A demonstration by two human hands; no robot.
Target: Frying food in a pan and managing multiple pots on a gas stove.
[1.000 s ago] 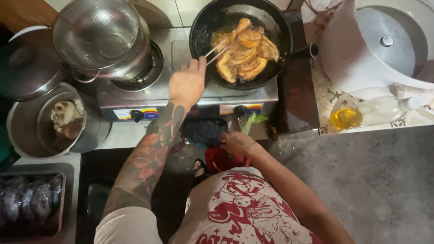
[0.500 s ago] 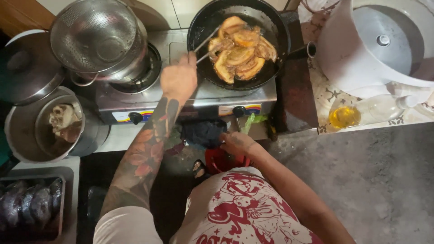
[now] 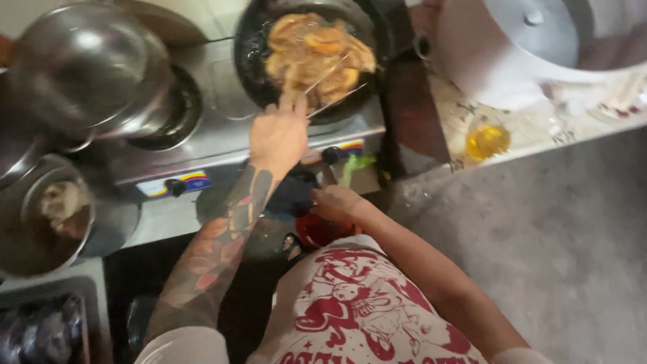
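Step in hand: turning golden-brown fried pieces (image 3: 317, 57) in the round black frying pan (image 3: 251, 50) with a pair of thin pale chopsticks (image 3: 328, 87).
Location of pieces: heaped at the pan's centre, at 12 o'clock from the person, on the right burner of the steel two-burner stove (image 3: 222, 128).
Left hand (image 3: 278, 135): grip closed around the near ends of the chopsticks, tips spread and reaching into the pieces; whether a piece is pinched cannot be told through blur.
Left arm pose: tattooed forearm extended from 7 o'clock toward the pan, wrist straight, knuckles up.
Right hand (image 3: 337, 202): low against the stove's front edge near the black knob (image 3: 329, 154); fingers curled, whether it holds anything cannot be told.
Advice: in my judgement, pinch one piece near its middle, lift clear of the oil, keep the wrist above the rim.
Adjacent: large steel pot (image 3: 81, 67) at 10 o'clock; white round cooker (image 3: 512, 54) on the bench at 2 o'clock.
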